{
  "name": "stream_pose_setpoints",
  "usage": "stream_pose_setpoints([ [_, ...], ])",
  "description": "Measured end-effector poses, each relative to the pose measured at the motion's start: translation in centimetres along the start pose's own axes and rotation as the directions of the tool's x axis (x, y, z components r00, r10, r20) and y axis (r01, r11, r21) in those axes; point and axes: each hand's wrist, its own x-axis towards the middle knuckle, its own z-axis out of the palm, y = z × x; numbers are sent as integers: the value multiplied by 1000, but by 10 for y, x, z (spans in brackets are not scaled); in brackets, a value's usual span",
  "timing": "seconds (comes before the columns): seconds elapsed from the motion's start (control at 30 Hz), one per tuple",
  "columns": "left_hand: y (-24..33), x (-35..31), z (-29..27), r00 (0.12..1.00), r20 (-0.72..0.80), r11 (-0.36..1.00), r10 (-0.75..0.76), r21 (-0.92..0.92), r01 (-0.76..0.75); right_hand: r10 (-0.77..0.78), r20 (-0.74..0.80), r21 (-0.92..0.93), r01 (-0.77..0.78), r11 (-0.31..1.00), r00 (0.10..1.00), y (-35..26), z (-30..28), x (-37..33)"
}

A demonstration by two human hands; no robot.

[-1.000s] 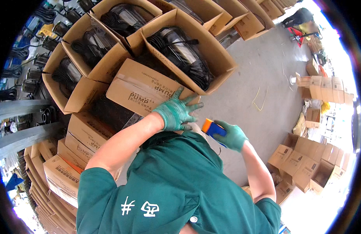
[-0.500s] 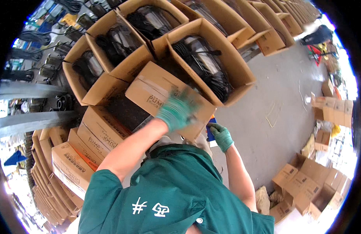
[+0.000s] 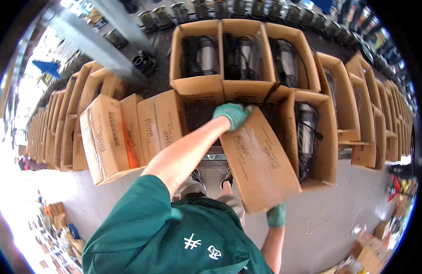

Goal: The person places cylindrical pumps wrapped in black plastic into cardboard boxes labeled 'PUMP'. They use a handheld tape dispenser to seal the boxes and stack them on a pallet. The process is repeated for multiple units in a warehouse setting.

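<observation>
A closed brown carton (image 3: 261,160) sits tilted in front of me, with clear tape showing faintly along its top. My left hand (image 3: 231,116), in a green glove, is closed over the carton's far left corner. At the near right end of the carton is my right hand (image 3: 276,215), also gloved in green. The carton hides its fingers, so whatever it holds there cannot be seen. Just right of the carton stands an open carton (image 3: 327,137) containing a metal cylinder pump (image 3: 307,132) with black cable.
Three open cartons with pumps and cables, including one (image 3: 197,84), line up beyond my hands. Closed cartons (image 3: 158,123) stand to the left, beside a grey metal post (image 3: 90,43). More open cartons (image 3: 343,100) run off rightward. Grey floor (image 3: 338,201) lies below.
My view has turned left. My left hand has gone from the carton's top to its far corner. My right hand's blue and orange object is out of sight; that hand is now partly behind the carton.
</observation>
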Motion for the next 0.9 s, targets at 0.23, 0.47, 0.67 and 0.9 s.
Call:
stream_pose_setpoints([
  [0.23, 16, -101, -70, 972, 50, 969, 231, -98, -225, -260, 189, -338, 312, 888, 947, -113, 1, -137],
  [0.47, -98, -188, -251, 918, -306, 960, 254, 196, -200, -36, 471, -366, 232, 901, 882, -75, 147, -116],
  [0.67, -263, -137, -185, 732, -681, 931, 9, 274, 242, -102, 358, -701, 340, 627, 928, -107, 225, -103],
  [0.9, -209, -92, -169, 609, -727, 943, 317, 312, -118, -288, 284, -532, 400, 746, 914, -101, 170, -95],
])
